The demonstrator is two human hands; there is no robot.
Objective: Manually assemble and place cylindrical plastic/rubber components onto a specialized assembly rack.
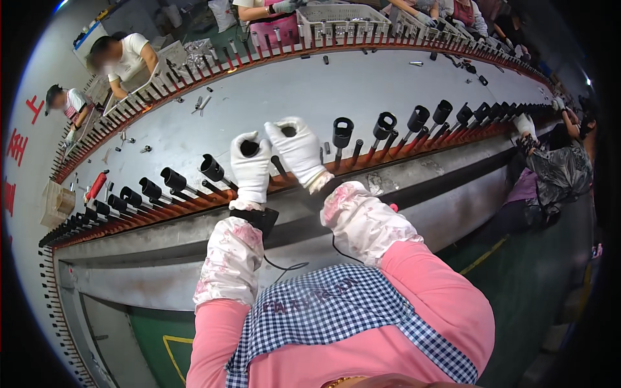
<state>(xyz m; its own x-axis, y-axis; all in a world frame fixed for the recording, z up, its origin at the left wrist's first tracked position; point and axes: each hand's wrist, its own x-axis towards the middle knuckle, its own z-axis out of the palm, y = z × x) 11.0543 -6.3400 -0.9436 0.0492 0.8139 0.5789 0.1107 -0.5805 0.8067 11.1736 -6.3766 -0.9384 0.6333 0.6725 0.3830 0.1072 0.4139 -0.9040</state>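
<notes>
My left hand (pixel 250 171), in a white knit glove, is closed around a black hollow cylinder piece (pixel 250 149), its round end showing between the fingers. Just right of it, my gloved right hand (pixel 299 149) wraps around a second black hollow cylinder piece (pixel 288 131). Both hands are above the near rail (pixel 284 183), where red-and-black rods stand in a row. Beside my left hand, a black slotted cylinder (pixel 211 168) sits on a tilted rod; to the right of my right hand, another slotted cylinder (pixel 343 132) tops its rod.
The grey conveyor surface (pixel 252 97) holds scattered small metal parts. A red-handled tool (pixel 97 186) lies at the left. Along the far rail (pixel 259 61) stand several thin rods, with co-workers and a white crate (pixel 343 19) behind it. Another person (pixel 556 155) works at the right.
</notes>
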